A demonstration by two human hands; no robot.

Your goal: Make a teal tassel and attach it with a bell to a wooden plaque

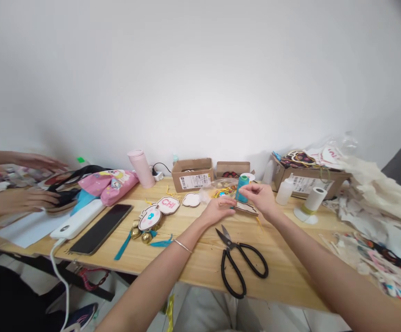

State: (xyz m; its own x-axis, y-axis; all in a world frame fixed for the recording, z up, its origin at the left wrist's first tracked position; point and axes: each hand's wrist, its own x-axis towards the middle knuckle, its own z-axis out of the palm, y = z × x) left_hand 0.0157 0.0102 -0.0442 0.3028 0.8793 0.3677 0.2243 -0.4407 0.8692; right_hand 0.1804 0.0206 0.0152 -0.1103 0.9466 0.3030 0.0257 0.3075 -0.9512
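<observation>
Near the middle of the wooden table (200,258), my left hand (217,209) has its fingers bent beside a wooden cloud-shaped plaque (246,208); whether it grips the plaque's edge is hard to see. My right hand (260,197) is raised just right of a teal thread spool (242,188), thumb and forefinger pinched; what lies between them is too small to make out. Black-handled scissors (234,258) lie partly open in front of both hands. To the left are a plaque marked CHI (168,205), a flowered plaque (150,217), gold bells (146,237) and a teal tassel (162,242).
Small cardboard box (192,175), pink bottle (141,168), phone (102,229) and white power bank (78,220) stand or lie leftward. Another person's hands (31,198) are at far left. A white bottle (285,191), white roll (315,199), full box (300,181) and fabric scraps (383,212) occupy the right.
</observation>
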